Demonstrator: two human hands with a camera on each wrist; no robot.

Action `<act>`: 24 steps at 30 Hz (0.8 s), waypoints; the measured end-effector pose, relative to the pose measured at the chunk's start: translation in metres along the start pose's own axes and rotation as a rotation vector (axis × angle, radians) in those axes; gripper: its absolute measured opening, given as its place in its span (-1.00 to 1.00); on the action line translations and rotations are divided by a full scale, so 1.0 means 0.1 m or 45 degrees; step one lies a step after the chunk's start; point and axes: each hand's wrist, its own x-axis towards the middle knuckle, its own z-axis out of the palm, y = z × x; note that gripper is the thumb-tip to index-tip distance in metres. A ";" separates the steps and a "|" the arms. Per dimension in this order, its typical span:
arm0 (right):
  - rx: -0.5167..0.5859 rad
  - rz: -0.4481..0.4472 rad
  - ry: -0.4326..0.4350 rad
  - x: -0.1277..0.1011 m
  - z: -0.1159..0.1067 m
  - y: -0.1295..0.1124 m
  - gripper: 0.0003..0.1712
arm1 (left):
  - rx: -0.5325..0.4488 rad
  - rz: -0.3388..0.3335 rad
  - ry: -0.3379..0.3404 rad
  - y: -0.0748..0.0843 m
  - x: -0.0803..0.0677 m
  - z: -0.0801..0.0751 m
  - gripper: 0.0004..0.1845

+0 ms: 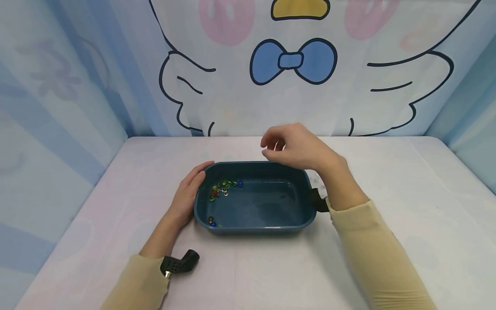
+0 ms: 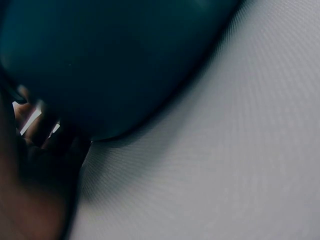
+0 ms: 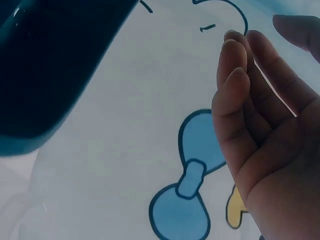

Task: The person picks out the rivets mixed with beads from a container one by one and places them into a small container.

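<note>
A dark teal rectangular tub (image 1: 267, 224) stands on the table, holding water and several small coloured beads (image 1: 224, 188) near its left end. My left hand (image 1: 190, 193) rests flat against the tub's left wall, fingers straight along the rim. In the left wrist view the tub's outer wall (image 2: 110, 60) fills the top. My right hand (image 1: 288, 146) hovers over the tub's far rim, fingers loosely bent, holding nothing. The right wrist view shows those empty fingers (image 3: 245, 105) and the tub's edge (image 3: 45, 75).
The table carries a pale cloth (image 1: 407, 193). A curtain with a cartoon bird and blue bow (image 1: 293, 60) hangs behind, with blue panels at both sides. Black wrist camera mounts (image 1: 180, 262) sit on both sleeves.
</note>
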 end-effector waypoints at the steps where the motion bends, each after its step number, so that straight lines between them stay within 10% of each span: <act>1: -0.001 -0.006 -0.012 0.01 0.01 -0.01 -0.81 | 0.001 -0.001 0.001 0.00 0.00 0.00 -0.51; 24: -0.070 -0.172 -0.252 0.23 0.36 -0.17 -0.77 | -0.025 0.002 -0.002 0.00 0.00 -0.02 -0.51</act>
